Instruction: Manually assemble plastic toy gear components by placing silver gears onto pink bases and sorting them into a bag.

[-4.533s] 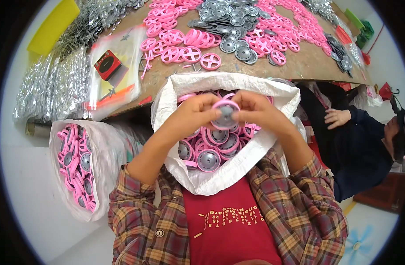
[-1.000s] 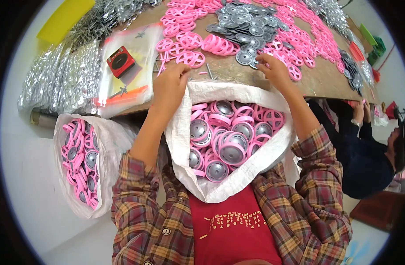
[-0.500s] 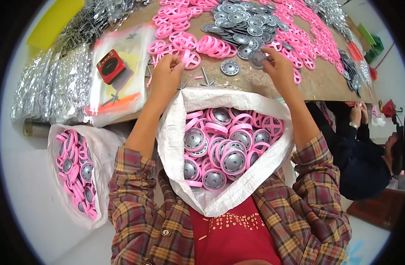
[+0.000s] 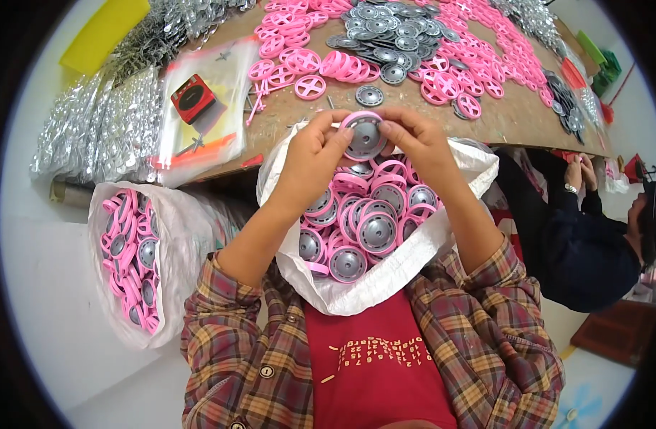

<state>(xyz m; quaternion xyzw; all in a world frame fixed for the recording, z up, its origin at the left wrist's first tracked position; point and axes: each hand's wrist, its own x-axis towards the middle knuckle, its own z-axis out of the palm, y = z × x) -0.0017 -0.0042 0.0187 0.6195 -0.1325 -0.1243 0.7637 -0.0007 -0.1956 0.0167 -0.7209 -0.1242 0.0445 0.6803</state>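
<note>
Pink-and-grey wheel (image 4: 365, 138) between fingers (image 4: 406, 119)

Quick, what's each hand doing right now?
Left hand: closed on the left edge of a pink-rimmed grey wheel.
Right hand: closed on its right edge.

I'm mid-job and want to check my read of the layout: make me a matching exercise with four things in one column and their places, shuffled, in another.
Things
1. Left hand
2. Red device
3. Lone gray disc
4. Yellow panel

Places
A. On the tabletop, just beyond the wheel held up in front
B. At the picture's upper left
C. At the left edge of the pink-rimmed wheel
D. On the clear plastic bags

Right pairs: 1-C, 2-D, 3-A, 4-B
</note>
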